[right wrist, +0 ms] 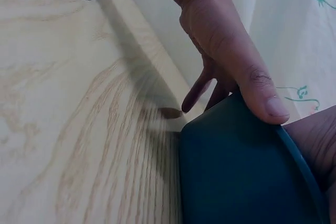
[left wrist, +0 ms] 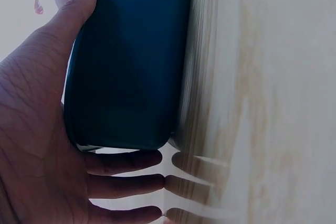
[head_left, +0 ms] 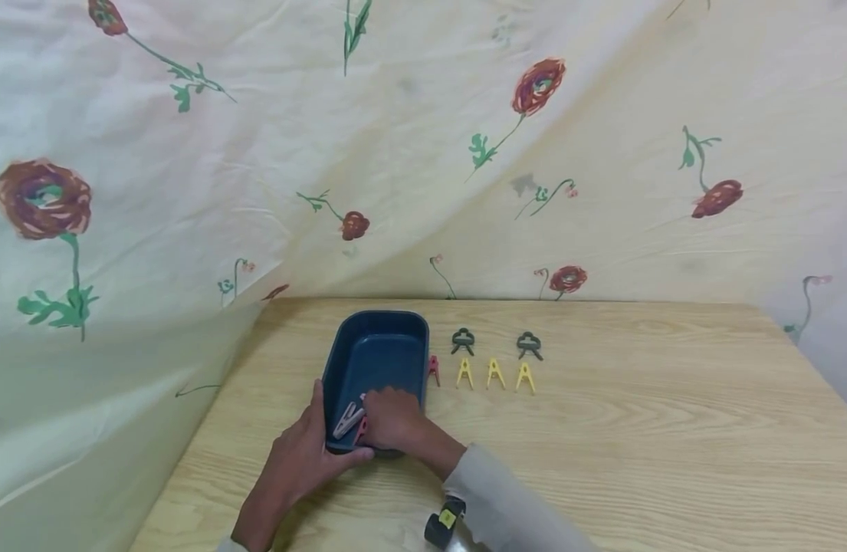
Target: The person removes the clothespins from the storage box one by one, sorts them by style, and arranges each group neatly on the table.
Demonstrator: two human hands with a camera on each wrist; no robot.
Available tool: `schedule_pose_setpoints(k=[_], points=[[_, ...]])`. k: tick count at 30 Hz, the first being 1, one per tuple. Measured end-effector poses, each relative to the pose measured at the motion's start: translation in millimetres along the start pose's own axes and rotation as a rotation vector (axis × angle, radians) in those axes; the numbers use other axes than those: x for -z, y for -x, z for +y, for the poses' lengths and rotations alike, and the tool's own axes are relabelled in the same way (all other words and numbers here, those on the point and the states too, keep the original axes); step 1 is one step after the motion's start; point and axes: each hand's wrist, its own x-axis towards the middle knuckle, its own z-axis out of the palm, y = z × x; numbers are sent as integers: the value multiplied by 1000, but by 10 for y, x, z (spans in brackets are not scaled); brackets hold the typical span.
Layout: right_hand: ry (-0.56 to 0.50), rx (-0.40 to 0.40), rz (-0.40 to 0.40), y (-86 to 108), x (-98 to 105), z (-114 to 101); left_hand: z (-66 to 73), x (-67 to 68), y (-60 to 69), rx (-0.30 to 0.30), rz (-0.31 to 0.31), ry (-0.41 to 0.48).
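A dark blue tray stands on the table. My left hand spans its near left corner, thumb along the near rim. In the left wrist view, three fingers of the left hand stretch straight below the tray. Inside the near end, my right hand reaches down with bent fingers; its fingertips and anything between them are hidden. Left of it lies a pale clothespin, and a red clothespin is partly covered by the hand. The right wrist view shows the left thumb over the rim.
Right of the tray, a red clothespin lies in a row with three yellow clothespins, one a yellow clothespin at the end. Behind them are two dark green clips, including a left green clip. Flowered cloth hangs behind the table.
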Motion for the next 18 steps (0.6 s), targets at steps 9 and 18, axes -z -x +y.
schedule_pose_setpoints(k=[9, 18], points=[[91, -5, -27, -27, 0, 6, 2, -12, -10, 8, -16, -7], [93, -19, 37, -19, 23, 18, -12, -18, -20, -7, -4, -10]])
